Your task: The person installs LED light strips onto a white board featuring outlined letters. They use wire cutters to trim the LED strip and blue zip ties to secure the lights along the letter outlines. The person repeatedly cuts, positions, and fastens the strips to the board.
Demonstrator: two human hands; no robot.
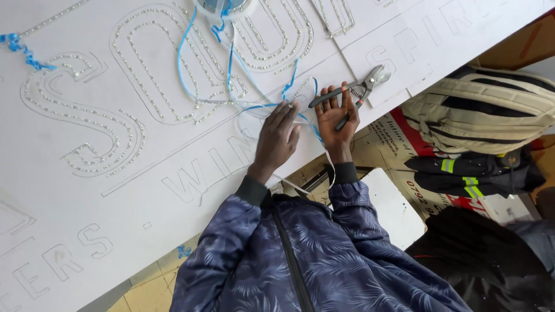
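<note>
A large white sign board [173, 173] fills most of the view, cut with letter-shaped channels and laid flat on a work surface, with tiled floor showing below its edge. Far to the left of the hands, a big curved letter [81, 115] is already lined with rows of small LED beads, and a scrap of blue wire [23, 52] lies above it. Nearer the hands, a round letter [167, 63] is likewise filled with beads, and a further filled letter sits beside it, close under a spool of blue wire [225, 7] at the top edge. From that spool, a blue and white wire strand [231, 63] loops down to the hands. The smaller outlined letters below and left of the hands appear still bare, so by my judgement the large letters are mostly strung and the small ones are left. The left hand [277, 136] lies palm down on the board, fingers spread and pressing on the strand where it meets the board; it pins rather than clenches. Just to its right, touching the same strand, the right hand [337, 115] is closed around the dark handles of a pair of pliers [361, 89], whose metal nose points up and away to the right. Further right, off the board, lie a beige backpack [485, 110] and dark clothing with reflective stripes [462, 173].
</note>
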